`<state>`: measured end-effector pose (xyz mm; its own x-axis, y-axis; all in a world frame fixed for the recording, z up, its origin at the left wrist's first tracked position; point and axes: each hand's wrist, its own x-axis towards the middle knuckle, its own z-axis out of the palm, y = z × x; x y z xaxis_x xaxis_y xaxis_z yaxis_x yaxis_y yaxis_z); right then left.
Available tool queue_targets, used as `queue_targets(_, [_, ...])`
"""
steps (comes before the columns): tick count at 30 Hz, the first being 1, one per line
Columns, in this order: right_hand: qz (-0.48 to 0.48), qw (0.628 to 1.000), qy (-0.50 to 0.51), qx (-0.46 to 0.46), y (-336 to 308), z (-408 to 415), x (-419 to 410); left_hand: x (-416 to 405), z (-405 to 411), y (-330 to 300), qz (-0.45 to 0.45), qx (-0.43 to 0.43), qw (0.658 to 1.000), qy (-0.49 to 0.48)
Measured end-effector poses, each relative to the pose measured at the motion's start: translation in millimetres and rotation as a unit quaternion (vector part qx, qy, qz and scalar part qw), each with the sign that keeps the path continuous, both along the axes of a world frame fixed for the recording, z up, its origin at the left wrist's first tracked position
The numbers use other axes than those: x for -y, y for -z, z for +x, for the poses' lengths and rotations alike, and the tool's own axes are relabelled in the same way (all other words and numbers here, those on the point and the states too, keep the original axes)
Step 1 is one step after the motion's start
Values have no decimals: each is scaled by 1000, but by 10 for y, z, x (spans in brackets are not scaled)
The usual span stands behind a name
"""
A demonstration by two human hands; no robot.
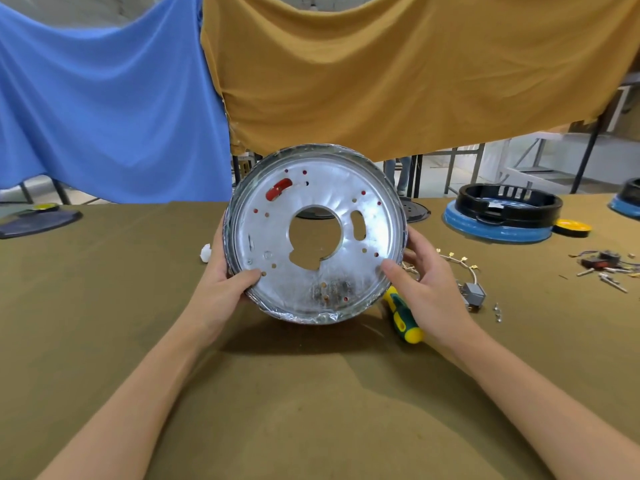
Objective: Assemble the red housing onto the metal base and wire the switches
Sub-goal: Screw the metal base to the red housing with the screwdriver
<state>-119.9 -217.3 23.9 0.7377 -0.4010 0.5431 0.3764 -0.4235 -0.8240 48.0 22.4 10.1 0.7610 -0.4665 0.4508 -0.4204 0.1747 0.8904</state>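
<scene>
I hold a round metal base (367,209) tilted up facing me above the table, with a large centre hole and several small holes. Red (278,189) shows through a slot and the small holes, so the red housing sits behind the plate; its rim is wrapped in clear film. My left hand (225,282) grips the lower left edge, thumb on the plate's face. My right hand (420,282) grips the lower right edge, thumb on the face. White wires with brass terminals (460,261) and a grey switch (473,293) lie right of my right hand.
A green-and-yellow screwdriver (401,315) lies under my right hand. Loose switches and screws (604,265) lie at the far right. A blue-and-black housing (502,216) and a yellow disc (572,226) stand at the back right. A dark lid (38,220) lies far left. Blue and ochre cloths hang behind.
</scene>
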Motion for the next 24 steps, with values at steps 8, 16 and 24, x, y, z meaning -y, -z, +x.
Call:
queue_targets(8, [20, 999, -31, 0, 41, -1, 41, -4, 42, 29, 15, -3, 1000, 2])
queue_targets(16, [16, 999, -29, -3, 32, 2, 37, -16, 79, 36, 16, -13, 1000, 0])
queue_targets(24, [9, 1000, -24, -12, 29, -7, 38, 6, 45, 14, 7, -38, 999, -9])
